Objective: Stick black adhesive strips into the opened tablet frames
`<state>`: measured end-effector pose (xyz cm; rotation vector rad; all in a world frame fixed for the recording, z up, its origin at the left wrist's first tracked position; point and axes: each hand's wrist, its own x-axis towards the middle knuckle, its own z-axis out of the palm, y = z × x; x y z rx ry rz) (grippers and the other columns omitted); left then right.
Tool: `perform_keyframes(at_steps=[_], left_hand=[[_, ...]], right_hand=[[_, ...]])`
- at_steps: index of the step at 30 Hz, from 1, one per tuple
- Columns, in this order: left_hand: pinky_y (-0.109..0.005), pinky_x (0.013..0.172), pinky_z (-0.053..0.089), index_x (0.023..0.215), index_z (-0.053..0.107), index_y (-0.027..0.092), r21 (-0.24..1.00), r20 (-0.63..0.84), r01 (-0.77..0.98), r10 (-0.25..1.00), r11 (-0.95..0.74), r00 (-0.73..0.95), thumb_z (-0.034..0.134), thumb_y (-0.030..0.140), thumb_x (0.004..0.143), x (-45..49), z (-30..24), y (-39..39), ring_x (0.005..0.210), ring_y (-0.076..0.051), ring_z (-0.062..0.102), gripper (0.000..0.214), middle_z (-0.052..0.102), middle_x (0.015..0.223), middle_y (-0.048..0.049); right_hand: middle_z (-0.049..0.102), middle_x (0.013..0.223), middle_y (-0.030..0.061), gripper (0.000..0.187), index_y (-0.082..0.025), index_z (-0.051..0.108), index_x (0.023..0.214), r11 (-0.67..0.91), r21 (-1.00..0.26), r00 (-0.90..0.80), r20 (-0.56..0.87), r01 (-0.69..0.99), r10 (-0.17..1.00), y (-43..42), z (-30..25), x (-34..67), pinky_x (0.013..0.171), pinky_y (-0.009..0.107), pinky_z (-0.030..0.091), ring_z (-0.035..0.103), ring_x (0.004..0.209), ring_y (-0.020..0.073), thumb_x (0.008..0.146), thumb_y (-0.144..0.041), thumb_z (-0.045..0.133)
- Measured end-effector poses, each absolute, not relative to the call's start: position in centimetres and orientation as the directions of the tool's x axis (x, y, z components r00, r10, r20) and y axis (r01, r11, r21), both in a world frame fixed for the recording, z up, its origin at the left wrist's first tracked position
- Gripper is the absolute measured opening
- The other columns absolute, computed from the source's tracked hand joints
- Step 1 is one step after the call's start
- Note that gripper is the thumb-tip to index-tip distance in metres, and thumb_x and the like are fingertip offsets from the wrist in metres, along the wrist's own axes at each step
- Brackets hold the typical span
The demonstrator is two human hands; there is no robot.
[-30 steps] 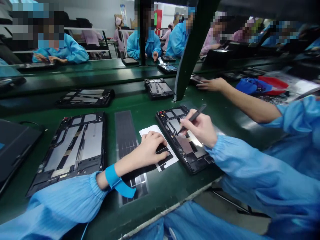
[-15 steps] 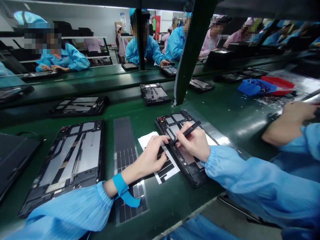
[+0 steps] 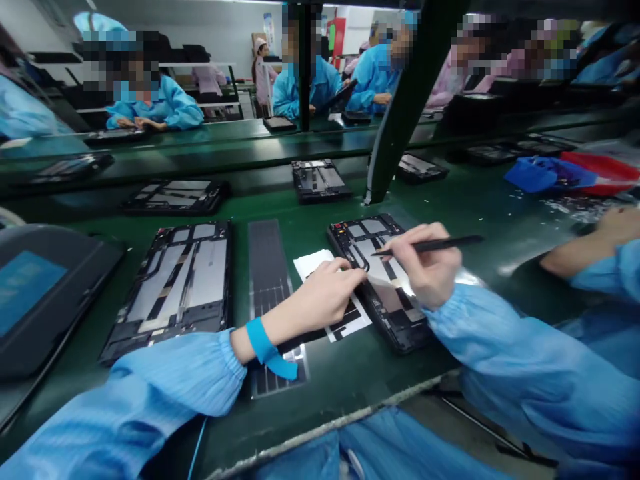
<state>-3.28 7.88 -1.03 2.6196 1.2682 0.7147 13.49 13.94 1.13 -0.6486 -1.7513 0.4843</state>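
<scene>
My right hand [image 3: 425,263] is shut on a slim black pen-shaped tool [image 3: 430,245], whose tip lies over a black tablet back frame [image 3: 387,317] with silver panels. My left hand [image 3: 325,293] rests on a white sheet [image 3: 315,263] bearing black adhesive pieces, its fingertips reaching the frame's left edge. It holds nothing that I can see. A blue wrist strap [image 3: 263,343] circles my left wrist, above a long dark perforated strip [image 3: 267,280]. A second tablet frame [image 3: 175,283] lies to the left.
The green conveyor belt [image 3: 280,203] carries further tablet frames [image 3: 319,181]. A black post [image 3: 410,113] rises beyond my hands. On the right are a co-worker's hand [image 3: 620,225], a blue cloth [image 3: 537,175] and a red tray [image 3: 605,170]. A dark tablet [image 3: 35,297] lies at left.
The tool in my right hand has swung from pointing up-right to nearly level. My left hand has moved onto the frame's edge. The co-worker's hand has drawn back right.
</scene>
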Motion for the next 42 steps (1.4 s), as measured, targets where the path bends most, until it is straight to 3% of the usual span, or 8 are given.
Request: perform_keyframes(at_steps=[3,5,10,20,29,35,38,42], left_hand=[[-0.032,0.083,0.041,0.111,0.044,0.012,0.272,0.228,0.751,0.799,-0.601,0.557,0.034,0.0,0.072,-4.5,1.2,7.3,0.097,-0.021,0.044,0.042,0.054,0.1,-0.0106],[-0.031,0.08,0.041,0.106,0.047,0.014,0.257,0.086,0.825,0.863,-0.503,0.498,0.036,0.004,0.075,-6.6,2.9,6.7,0.092,-0.02,0.046,0.035,0.053,0.1,-0.0091],[-0.029,0.07,0.04,0.084,0.052,0.015,0.17,-0.334,0.961,0.905,-0.219,0.265,0.049,0.028,0.075,-12.3,4.7,5.8,0.084,-0.02,0.047,0.016,0.05,0.088,-0.0057],[-0.024,0.054,0.036,0.084,0.049,0.017,0.23,-0.56,0.968,0.8,-0.102,0.217,0.057,0.052,0.064,-12.9,3.7,7.1,0.073,-0.017,0.049,0.041,0.046,0.096,-0.0059],[-0.026,0.06,0.039,0.084,0.051,0.017,0.213,-0.561,0.972,0.803,-0.094,0.201,0.061,0.055,0.058,-12.8,3.4,7.2,0.079,-0.02,0.05,0.048,0.047,0.096,-0.0065],[-0.023,0.058,0.039,0.08,0.052,0.016,0.258,-0.483,0.958,0.842,-0.124,0.239,0.059,0.046,0.065,-13.4,3.0,6.9,0.073,-0.017,0.051,0.034,0.051,0.087,-0.0039],[-0.025,0.058,0.038,0.071,0.051,0.016,0.282,-0.276,0.948,0.935,-0.144,0.224,0.047,0.041,0.077,-11.9,3.1,6.7,0.066,-0.015,0.05,0.026,0.053,0.074,-0.0031],[-0.03,0.076,0.041,0.087,0.048,0.017,0.445,0.203,0.834,0.944,-0.326,0.26,0.043,0.028,0.081,-7.1,2.6,6.9,0.086,-0.019,0.051,0.014,0.055,0.091,-0.0057]], right_hand=[[0.052,0.077,0.0025,0.005,-0.02,0.052,0.075,0.691,-0.71,-0.194,0.665,0.134,0.721,13.1,3.5,12.7,0.066,0.028,0.05,0.06,0.071,0.0141,0.08,-0.019,0.055],[0.052,0.076,0.0023,0.006,-0.018,0.055,0.074,0.659,-0.745,-0.349,0.594,0.101,0.725,12.1,4.4,11.5,0.062,0.027,0.05,0.06,0.067,0.0137,0.078,-0.021,0.057],[0.056,0.067,0.0006,0.013,-0.014,0.056,0.071,0.597,-0.794,-0.845,0.239,0.113,0.478,9.7,2.6,6.7,0.055,0.022,0.046,0.056,0.059,0.0112,0.076,-0.026,0.059],[0.059,0.068,0.0008,0.012,-0.015,0.053,0.073,0.377,-0.921,-0.851,0.12,0.097,0.511,9.3,0.1,4.4,0.06,0.024,0.048,0.061,0.062,0.0129,0.078,-0.025,0.056],[0.058,0.066,0.0007,0.014,-0.014,0.055,0.072,0.372,-0.923,-0.822,0.138,0.096,0.553,9.1,-0.7,4.2,0.059,0.025,0.048,0.061,0.061,0.0133,0.077,-0.027,0.058],[0.057,0.065,0.0004,0.027,-0.013,0.051,0.069,0.341,-0.939,-0.697,0.272,-0.041,0.663,10.9,4.2,6.3,0.058,0.024,0.048,0.061,0.061,0.0134,0.075,-0.039,0.06],[0.056,0.063,-0.0001,0.031,-0.013,0.05,0.071,0.395,-0.916,-0.621,0.27,0.069,0.736,13.7,5.9,9.6,0.055,0.023,0.048,0.059,0.058,0.0124,0.075,-0.042,0.059],[0.053,0.052,-0.0019,0.026,-0.013,0.047,0.069,0.228,-0.933,-0.597,0.019,0.277,0.802,17.0,3.7,12.5,0.044,0.02,0.045,0.054,0.045,0.0091,0.08,-0.035,0.055]])
